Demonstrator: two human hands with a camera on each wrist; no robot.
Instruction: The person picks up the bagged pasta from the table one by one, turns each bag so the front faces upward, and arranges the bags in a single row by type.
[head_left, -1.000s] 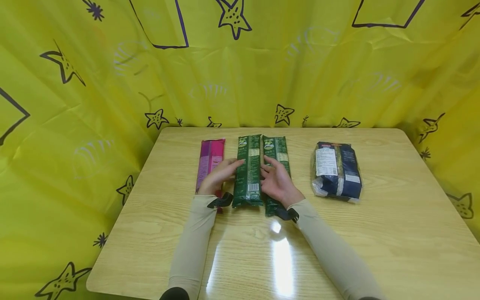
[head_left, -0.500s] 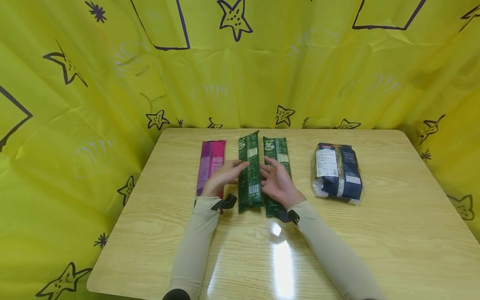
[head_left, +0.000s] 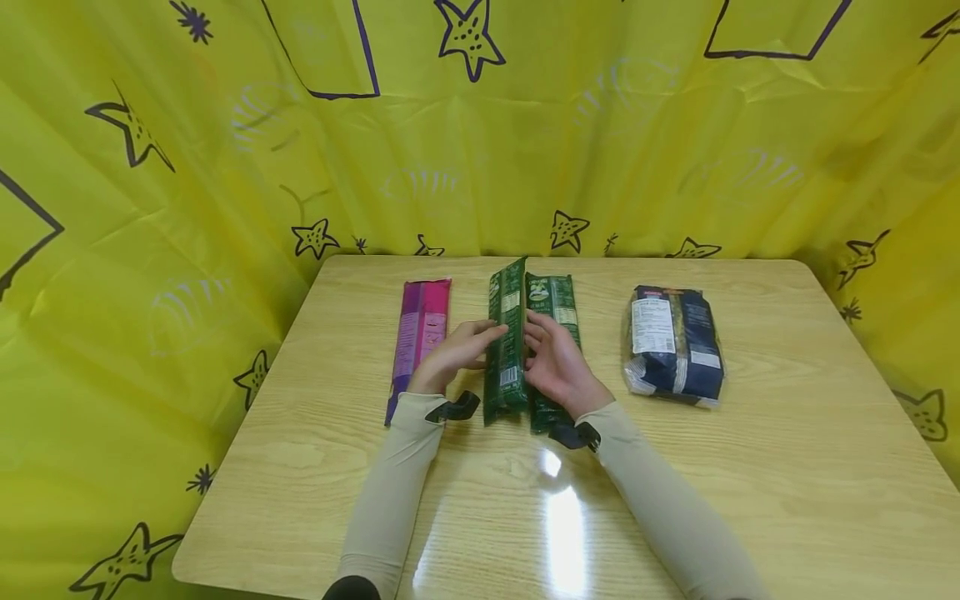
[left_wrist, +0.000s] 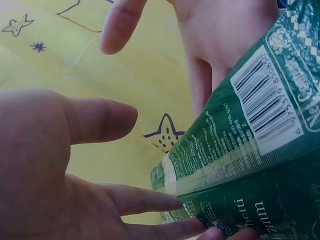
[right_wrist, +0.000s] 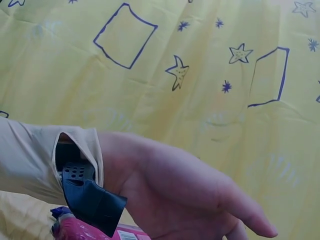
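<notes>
A green spaghetti pack (head_left: 504,387) stands tilted between the two hands, its right side raised. My left hand (head_left: 453,358) is at its left side; in the left wrist view the straight fingers (left_wrist: 145,200) press against its printed face while the thumb stays apart. My right hand (head_left: 558,367) is by the raised right side, palm facing the pack and fingers relaxed, some of them hidden behind it. A second green pack (head_left: 552,292) lies flat beneath the right hand. In the right wrist view, the right hand (right_wrist: 185,185) has its thumb extended.
A pink and purple pack (head_left: 422,325) lies on the wooden table (head_left: 300,467), partly behind the left hand. To the right rests a dark blue bag (head_left: 678,342) with a white label. A yellow curtain (head_left: 465,167) hangs behind the table's back edge.
The spaghetti pack has gone from lying nearly flat to tilted, its right side rising and its left edge shifting rightward. My left hand moved right with it; my right hand hardly moved.
</notes>
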